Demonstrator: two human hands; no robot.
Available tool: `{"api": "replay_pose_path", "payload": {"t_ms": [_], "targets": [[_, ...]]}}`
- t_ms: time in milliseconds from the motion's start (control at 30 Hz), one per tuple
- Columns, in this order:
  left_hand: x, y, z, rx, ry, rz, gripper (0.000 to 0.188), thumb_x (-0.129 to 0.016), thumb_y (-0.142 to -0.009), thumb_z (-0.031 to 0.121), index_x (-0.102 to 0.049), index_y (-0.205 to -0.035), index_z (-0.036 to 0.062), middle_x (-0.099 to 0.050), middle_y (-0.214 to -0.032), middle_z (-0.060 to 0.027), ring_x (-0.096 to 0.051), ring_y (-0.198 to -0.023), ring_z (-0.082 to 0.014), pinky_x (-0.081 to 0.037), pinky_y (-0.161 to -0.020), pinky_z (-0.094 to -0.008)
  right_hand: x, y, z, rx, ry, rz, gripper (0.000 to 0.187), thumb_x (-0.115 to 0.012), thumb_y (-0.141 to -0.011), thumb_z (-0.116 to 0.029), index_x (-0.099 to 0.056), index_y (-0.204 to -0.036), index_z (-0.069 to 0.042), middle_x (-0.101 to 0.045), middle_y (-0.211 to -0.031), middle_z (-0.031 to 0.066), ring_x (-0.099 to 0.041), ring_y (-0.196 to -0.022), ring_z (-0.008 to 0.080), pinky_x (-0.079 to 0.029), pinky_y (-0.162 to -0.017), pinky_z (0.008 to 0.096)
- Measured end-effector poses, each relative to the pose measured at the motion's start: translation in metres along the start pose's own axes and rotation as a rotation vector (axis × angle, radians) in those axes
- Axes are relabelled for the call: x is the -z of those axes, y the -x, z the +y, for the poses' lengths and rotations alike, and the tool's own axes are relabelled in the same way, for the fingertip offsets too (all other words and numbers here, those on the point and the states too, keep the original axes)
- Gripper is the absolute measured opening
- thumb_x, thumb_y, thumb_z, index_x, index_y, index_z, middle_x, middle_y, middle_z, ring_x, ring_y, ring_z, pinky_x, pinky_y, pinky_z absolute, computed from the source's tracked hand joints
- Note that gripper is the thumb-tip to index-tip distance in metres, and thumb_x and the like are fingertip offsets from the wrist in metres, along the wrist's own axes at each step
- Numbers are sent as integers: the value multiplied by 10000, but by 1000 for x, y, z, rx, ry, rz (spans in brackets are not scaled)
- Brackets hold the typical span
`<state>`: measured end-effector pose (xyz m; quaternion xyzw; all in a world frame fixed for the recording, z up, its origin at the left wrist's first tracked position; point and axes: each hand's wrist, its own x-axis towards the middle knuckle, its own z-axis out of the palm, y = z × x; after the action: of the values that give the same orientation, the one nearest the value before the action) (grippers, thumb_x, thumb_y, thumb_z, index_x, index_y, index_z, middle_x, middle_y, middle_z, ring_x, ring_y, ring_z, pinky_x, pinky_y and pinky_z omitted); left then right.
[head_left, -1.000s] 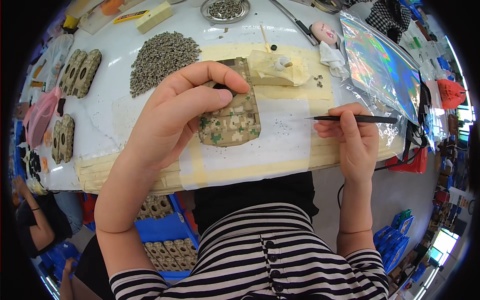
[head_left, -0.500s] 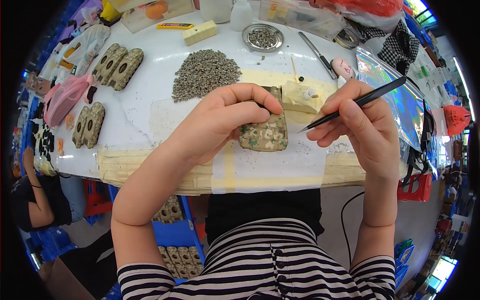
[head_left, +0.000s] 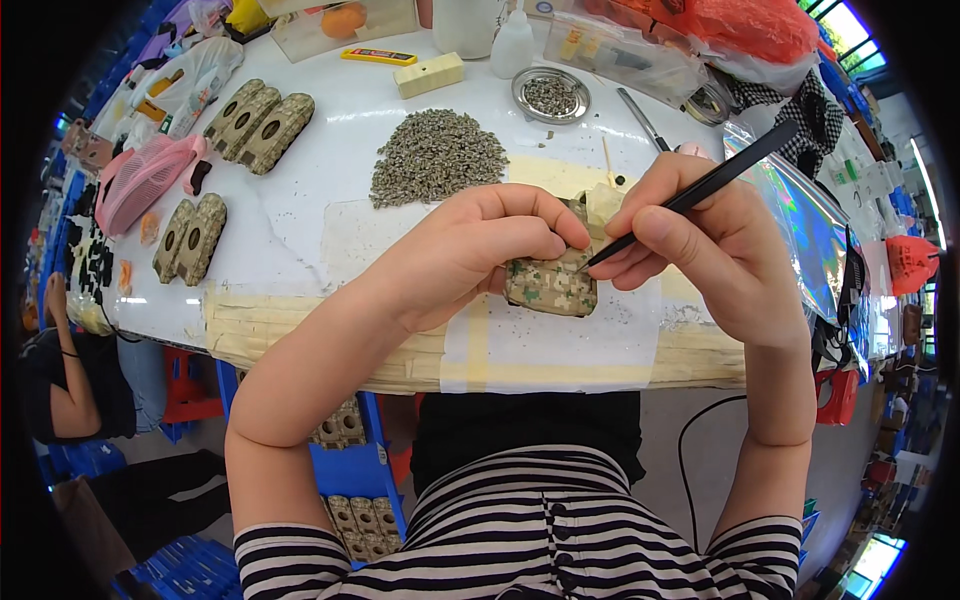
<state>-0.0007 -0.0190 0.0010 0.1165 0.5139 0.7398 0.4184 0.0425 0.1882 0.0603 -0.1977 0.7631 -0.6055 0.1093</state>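
Both hands work close together: the left hand (head_left: 470, 255) pinches the small camouflage-patterned plastic case (head_left: 552, 283) above the taped white table (head_left: 300, 170), the right hand (head_left: 700, 240) grips thin black tweezers (head_left: 690, 195) whose tip could slip and scratch it, scattering the grey pile of tiny parts (head_left: 435, 155) beyond.

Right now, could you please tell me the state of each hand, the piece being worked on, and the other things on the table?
Left hand: gripping the camouflage piece.
Camouflage piece: held over the taped table.
Right hand: pinching the black tweezers.
Black tweezers: tilted, tip at the piece's top edge.
Small grey parts: heaped loose on the table.
Metal dish: holds more parts.
Finished pieces: lying in a row.
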Motion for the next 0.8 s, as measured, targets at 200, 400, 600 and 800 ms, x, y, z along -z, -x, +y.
{"api": "replay_pose_path", "payload": {"t_ms": [200, 400, 600, 800], "targets": [[1, -1, -1, -4, -40, 31, 184, -540, -822, 72, -596, -984, 5, -630, -947, -53, -626, -867, -123, -502, -775, -257, -1, 0, -1, 11, 7, 3, 205, -470, -962, -130, -549, -914, 53, -627, -807, 101, -684, -762, 171, -582, -651, 256], [0, -1, 0, 20, -55, 43, 193, -544, -822, 68, -588, -997, -1, -631, -936, -62, -630, -857, -124, -508, -767, -257, -3, 1, -4, -18, 38, -2, 205, -471, -966, -136, -542, -901, 45, -627, -805, 90, -677, -768, 154, -574, -659, 250], [1, -1, -3, 6, -49, 43, 190, -544, -828, 70, -589, -998, 0, -636, -914, -57, -627, -839, -111, -504, -756, -243, -4, 0, -4, -10, 41, -6, 195, -478, -965, -132, -538, -899, 42, -620, -806, 81, -675, -770, 146, -568, -666, 242], [1, -2, -3, -10, -61, 47, 187, -543, -823, 71, -598, -989, 5, -638, -896, -49, -619, -815, -92, -495, -743, -230, -4, 1, -4, -16, 48, 4, 200, -481, -964, -135, -536, -899, 46, -618, -805, 82, -677, -771, 149, -569, -664, 241]]}}
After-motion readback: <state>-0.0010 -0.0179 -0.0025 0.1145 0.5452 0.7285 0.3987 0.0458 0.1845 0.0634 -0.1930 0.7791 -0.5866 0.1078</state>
